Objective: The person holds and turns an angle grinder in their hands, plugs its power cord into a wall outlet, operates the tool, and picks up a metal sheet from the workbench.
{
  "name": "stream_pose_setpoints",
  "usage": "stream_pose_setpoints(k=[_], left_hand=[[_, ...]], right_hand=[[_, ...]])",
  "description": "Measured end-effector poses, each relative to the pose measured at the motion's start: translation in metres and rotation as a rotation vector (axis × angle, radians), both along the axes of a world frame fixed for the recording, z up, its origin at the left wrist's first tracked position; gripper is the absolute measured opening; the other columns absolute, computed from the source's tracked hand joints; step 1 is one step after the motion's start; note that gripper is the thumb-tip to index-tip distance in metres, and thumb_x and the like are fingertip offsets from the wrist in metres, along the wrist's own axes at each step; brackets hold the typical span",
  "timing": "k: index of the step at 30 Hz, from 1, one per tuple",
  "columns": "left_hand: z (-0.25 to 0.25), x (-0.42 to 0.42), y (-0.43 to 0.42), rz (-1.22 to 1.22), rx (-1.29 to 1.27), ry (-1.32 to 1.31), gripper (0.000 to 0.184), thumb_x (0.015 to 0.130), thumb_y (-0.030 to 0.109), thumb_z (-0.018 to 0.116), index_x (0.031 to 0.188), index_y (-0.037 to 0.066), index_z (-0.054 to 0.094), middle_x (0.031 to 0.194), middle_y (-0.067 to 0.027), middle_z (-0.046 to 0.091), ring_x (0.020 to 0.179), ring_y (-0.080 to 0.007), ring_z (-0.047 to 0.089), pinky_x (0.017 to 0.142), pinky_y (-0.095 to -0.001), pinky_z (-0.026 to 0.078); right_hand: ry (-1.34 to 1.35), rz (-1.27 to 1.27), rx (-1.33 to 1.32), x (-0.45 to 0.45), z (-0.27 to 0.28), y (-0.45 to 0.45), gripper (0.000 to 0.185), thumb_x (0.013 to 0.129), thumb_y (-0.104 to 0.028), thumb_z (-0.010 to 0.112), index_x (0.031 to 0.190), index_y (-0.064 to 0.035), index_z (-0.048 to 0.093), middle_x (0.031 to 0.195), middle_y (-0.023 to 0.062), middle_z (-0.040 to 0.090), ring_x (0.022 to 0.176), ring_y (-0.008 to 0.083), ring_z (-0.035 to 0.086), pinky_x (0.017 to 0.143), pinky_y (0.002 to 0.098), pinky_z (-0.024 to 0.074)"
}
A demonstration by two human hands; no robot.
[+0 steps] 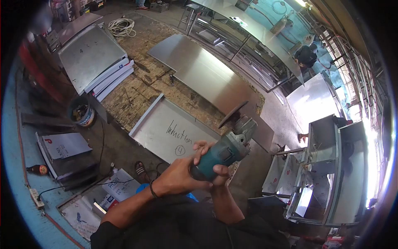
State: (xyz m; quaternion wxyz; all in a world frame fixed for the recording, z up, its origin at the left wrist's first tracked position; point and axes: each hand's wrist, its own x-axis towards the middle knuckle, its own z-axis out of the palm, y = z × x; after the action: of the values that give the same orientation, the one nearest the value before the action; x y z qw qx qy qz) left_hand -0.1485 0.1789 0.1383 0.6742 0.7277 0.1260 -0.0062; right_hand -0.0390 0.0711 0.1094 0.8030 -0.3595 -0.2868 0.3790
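Both hands hold a teal angle grinder (pixel 222 155) in front of my chest, its grey head and disc (pixel 233 114) pointing up and away. My left hand (pixel 180 174), with a dark band at the wrist, wraps the rear of the body from the left. From the right, my right hand (pixel 221 176) closes on the same rear part, its palm partly hidden. Under the grinder, a metal panel (pixel 155 128) with a raised edge lies on the worn wooden table. "Induction" and a circled 4 are handwritten on it. The disc is apart from the metal.
A long bare metal sheet (pixel 203 74) lies across the table. Stacked panels (pixel 93 54) and coiled cable (pixel 121 27) are at far left. A bucket (pixel 83 114) stands beside the table. Metal cabinets (pixel 323 141) stand at right. Another person (pixel 306 56) is at back right.
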Motion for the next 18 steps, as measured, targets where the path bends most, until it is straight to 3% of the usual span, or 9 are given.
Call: stream_pose_setpoints(k=[3,5,6,8,9,11,14,18], left_hand=[[-0.006,0.006,-0.006,0.104,-0.045,-0.127,0.065,0.063,0.031,0.083,0.111,-0.007,0.059,0.087,-0.0194,0.069,0.083,-0.0308,0.070,0.078,-0.0393,0.054],[-0.009,0.010,-0.011,0.126,-0.046,-0.157,0.063,0.063,0.030,0.082,0.110,-0.006,0.059,0.082,-0.0175,0.069,0.079,-0.0301,0.070,0.076,-0.0394,0.054],[-0.011,0.010,-0.014,0.152,-0.072,-0.109,0.062,0.064,0.030,0.081,0.110,-0.006,0.060,0.081,-0.0184,0.068,0.078,-0.0324,0.070,0.075,-0.0404,0.055],[-0.015,0.012,-0.014,0.179,-0.102,-0.061,0.061,0.064,0.030,0.080,0.110,-0.005,0.060,0.080,-0.0193,0.068,0.078,-0.0347,0.070,0.074,-0.0415,0.055],[-0.018,0.015,-0.009,0.201,0.026,-0.076,0.059,0.064,0.030,0.080,0.108,-0.004,0.060,0.081,-0.0211,0.068,0.078,-0.0377,0.069,0.074,-0.0433,0.054],[-0.017,0.021,-0.004,0.230,0.145,-0.090,0.056,0.064,0.031,0.079,0.106,-0.003,0.061,0.081,-0.0229,0.068,0.079,-0.0408,0.068,0.073,-0.0451,0.054],[-0.013,0.025,-0.007,0.197,0.186,-0.017,0.052,0.065,0.031,0.077,0.100,-0.002,0.061,0.082,-0.0258,0.067,0.081,-0.0446,0.066,0.073,-0.0478,0.053],[-0.018,0.027,-0.010,0.195,0.312,0.009,0.051,0.063,0.029,0.078,0.098,-0.003,0.059,0.080,-0.0255,0.066,0.080,-0.0443,0.066,0.072,-0.0480,0.053]], right_hand=[[0.012,-0.014,-0.055,-0.001,-0.003,-0.003,0.054,0.063,-0.032,0.069,0.103,0.0006,0.053,0.087,0.0162,0.058,0.101,0.0247,0.051,0.092,0.0317,0.0435],[0.028,0.075,-0.063,0.007,-0.011,-0.013,0.057,0.069,-0.025,0.075,0.115,0.0015,0.055,0.104,0.0169,0.059,0.107,0.0241,0.054,0.094,0.0375,0.0446],[0.026,0.085,-0.068,0.009,-0.005,-0.021,0.057,0.069,-0.025,0.075,0.115,0.0015,0.055,0.104,0.0169,0.059,0.107,0.0241,0.054,0.094,0.0375,0.0446],[-0.260,-0.329,-0.668,0.008,0.018,-0.037,0.071,0.070,-0.012,0.084,0.131,0.0036,0.049,0.117,0.0181,0.058,0.112,0.0254,0.056,0.092,0.0385,0.0513],[-0.264,-0.327,-0.670,0.003,0.029,-0.035,0.071,0.070,-0.012,0.084,0.131,0.0036,0.049,0.117,0.0181,0.058,0.112,0.0254,0.056,0.092,0.0385,0.0513],[-0.434,-0.632,-0.397,-0.003,0.048,-0.030,0.084,0.071,-0.001,0.085,0.141,0.0034,0.040,0.127,0.0192,0.055,0.115,0.0267,0.058,0.091,0.0381,0.0557],[-0.635,-0.651,-0.490,0.011,0.035,-0.035,0.085,0.073,0.002,0.083,0.144,0.0032,0.035,0.132,0.0199,0.051,0.114,0.0268,0.059,0.090,0.0366,0.0577],[-0.613,-0.627,-0.525,0.014,0.036,-0.040,0.078,0.077,0.004,0.079,0.141,0.0029,0.036,0.133,0.0204,0.050,0.117,0.0272,0.058,0.088,0.0347,0.0586]])
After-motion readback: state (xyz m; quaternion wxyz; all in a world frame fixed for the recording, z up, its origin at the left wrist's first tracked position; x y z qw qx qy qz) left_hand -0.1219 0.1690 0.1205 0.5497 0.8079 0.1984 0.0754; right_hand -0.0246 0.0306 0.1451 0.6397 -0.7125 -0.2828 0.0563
